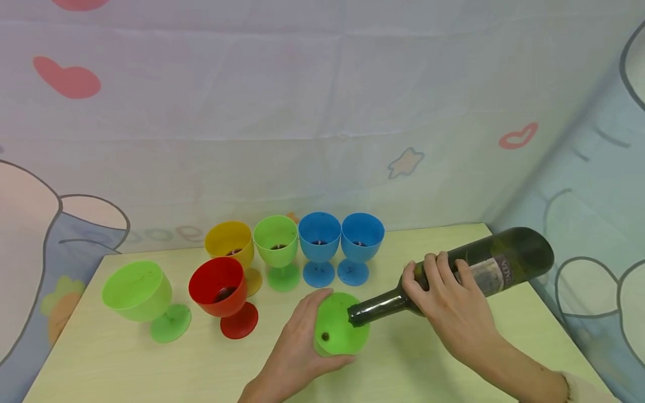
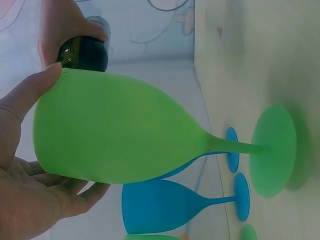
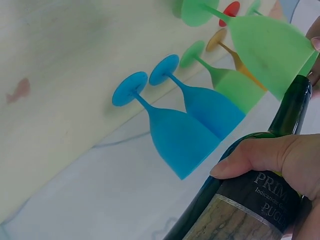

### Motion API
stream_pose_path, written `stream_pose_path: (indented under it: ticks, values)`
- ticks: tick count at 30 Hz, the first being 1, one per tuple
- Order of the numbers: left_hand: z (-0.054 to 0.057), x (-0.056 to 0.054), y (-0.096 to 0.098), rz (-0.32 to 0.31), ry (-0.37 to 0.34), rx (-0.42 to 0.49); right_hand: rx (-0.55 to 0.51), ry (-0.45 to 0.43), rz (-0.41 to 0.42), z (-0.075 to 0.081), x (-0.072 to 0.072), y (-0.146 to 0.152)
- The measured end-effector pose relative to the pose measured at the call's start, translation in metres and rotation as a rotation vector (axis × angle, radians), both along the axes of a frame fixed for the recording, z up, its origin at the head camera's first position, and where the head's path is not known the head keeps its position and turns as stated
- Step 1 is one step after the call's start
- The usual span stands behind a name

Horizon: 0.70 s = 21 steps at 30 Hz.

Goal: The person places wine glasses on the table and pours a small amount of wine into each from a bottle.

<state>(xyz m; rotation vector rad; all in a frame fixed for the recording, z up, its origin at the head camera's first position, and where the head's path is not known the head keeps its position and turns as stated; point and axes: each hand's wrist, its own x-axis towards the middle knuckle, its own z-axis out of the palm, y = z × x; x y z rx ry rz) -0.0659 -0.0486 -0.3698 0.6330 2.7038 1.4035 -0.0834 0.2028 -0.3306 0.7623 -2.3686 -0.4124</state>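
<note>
My left hand [image 1: 297, 347] grips a green plastic goblet [image 1: 336, 319] by its bowl, thumb on one side and fingers round the other. A small dark spot or drop shows inside the bowl. In the left wrist view, the goblet's stem and round foot stand close over the tabletop. A dark green wine bottle [image 1: 388, 302] with a label is held by my right hand [image 1: 450, 302], the fingers wrapped over its shoulder. The bottle is tilted, its neck pointing down left and its mouth over the goblet's rim. From the right wrist, my thumb [image 3: 250, 157] lies across the bottle.
Behind stand a yellow goblet [image 1: 229, 238], another green goblet [image 1: 275, 240] and two blue goblets, one at left [image 1: 319, 238] and one at right [image 1: 362, 238], with dark liquid inside. A red goblet [image 1: 218, 285] also holds some. Far left is one more green goblet [image 1: 138, 291]. Printed cloth backs the table [image 1: 101, 358].
</note>
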Motion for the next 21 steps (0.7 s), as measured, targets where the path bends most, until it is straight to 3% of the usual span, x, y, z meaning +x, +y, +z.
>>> stream_pose_path:
  ticks: [21]
  values:
    - [-0.0029,-0.0006,-0.0028,-0.012,-0.030,0.026,0.020,0.014,-0.007,0.0030,0.0001,-0.0022]
